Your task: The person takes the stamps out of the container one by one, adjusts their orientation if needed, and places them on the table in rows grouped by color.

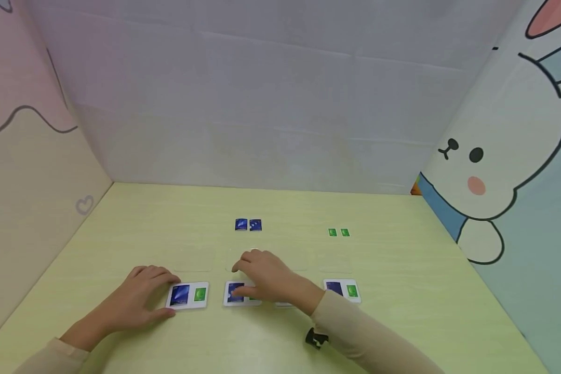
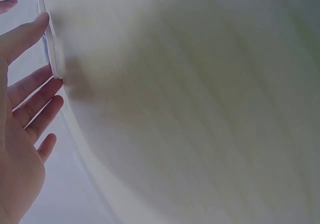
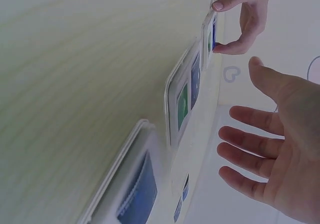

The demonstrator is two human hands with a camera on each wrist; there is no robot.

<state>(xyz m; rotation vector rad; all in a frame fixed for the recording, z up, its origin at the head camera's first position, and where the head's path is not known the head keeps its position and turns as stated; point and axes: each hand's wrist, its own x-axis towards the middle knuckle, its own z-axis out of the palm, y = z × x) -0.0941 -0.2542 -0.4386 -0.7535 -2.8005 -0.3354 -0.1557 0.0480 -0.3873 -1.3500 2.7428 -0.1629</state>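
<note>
- Pale yellow-green, faintly streaked tabletop [image 1: 449, 280] beneath my hands.
- My right hand [image 1: 272, 276], fingers spread, hovers over a second white card [image 1: 228, 297].
- My left hand [image 1: 140, 297] pinches the leftmost white, round-cornered, blue-and-green-printed flat card [image 1: 189, 295] by its edges.
- Farther off, two small glossy blue squares [image 1: 241, 224]; rightward, two tinier green squares [image 1: 332, 232].

Head view: fairly bright, soft overhead-looking light, mostly sharp. Diffuse shadows on the surface [image 1: 402, 244] under both sleeves [image 1: 374, 332], pale sheen front centre. Back wall [image 1: 271, 104] greyish. Left wrist: dim, hazy, surface grain smeared, blurry dark shadow beside fingers [image 2: 45, 116]. Right wrist: washed out, low contrast, nearest card [image 3: 145, 184] soft.
</note>
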